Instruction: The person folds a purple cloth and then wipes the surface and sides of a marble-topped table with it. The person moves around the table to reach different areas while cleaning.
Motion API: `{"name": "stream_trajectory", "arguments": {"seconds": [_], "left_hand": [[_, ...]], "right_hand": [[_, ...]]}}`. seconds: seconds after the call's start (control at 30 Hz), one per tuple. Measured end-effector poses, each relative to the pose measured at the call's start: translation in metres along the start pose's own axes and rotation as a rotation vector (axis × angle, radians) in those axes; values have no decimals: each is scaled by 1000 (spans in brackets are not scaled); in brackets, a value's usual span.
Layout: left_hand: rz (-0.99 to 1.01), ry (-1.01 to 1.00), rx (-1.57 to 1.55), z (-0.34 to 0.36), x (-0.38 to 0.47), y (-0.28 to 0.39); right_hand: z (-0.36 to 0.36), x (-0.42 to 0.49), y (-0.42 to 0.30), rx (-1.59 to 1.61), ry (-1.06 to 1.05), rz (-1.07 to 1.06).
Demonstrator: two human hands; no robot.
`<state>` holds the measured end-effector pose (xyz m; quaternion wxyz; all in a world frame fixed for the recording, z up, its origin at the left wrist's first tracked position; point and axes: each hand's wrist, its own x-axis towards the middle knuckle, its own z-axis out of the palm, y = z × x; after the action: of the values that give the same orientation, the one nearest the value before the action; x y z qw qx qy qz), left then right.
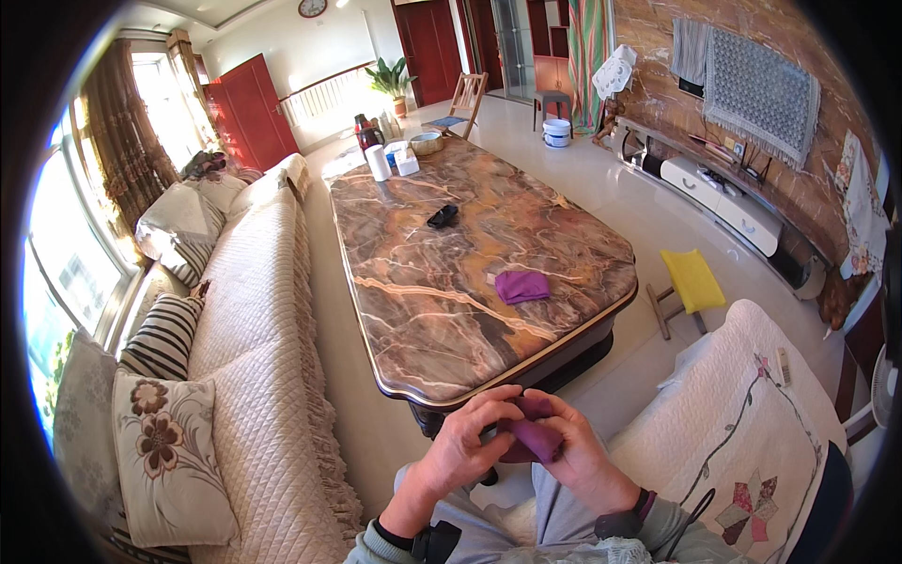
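Both my hands meet over my lap, just off the near edge of the marble-topped table (pixel 451 324). Between them is a bunched dark purple cloth (pixel 532 438). My left hand (pixel 468 437) pinches its left side with bent fingers. On the other side, my right hand (pixel 574 451) grips the cloth between thumb and fingers. How the cloth is folded inside my hands is partly hidden. Another folded purple cloth (pixel 523 287), brighter in tone, lies on the table beyond them. Farther up the tabletop rests a small black object (pixel 442 216).
A white cylindrical container (pixel 378 163), a tissue box (pixel 406 163) and a bowl (pixel 426 144) stand at the table's far end. A quilt-covered sofa (pixel 246 303) runs along the left. A yellow-seated folding stool (pixel 692 280) and a quilted seat (pixel 733 423) are on the right.
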<state>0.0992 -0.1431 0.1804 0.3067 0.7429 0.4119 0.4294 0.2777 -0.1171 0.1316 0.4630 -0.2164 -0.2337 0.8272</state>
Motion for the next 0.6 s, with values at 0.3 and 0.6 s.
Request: {"name": "stream_trajectory", "arguments": {"seconds": [0.3, 0.6], "left_hand": [[-167, 157, -210, 17, 6, -12], [-248, 340, -703, 27, 5, -21]], "right_hand": [[5, -7, 11, -278, -71, -320], [8, -4, 0, 25, -5, -186]]}}
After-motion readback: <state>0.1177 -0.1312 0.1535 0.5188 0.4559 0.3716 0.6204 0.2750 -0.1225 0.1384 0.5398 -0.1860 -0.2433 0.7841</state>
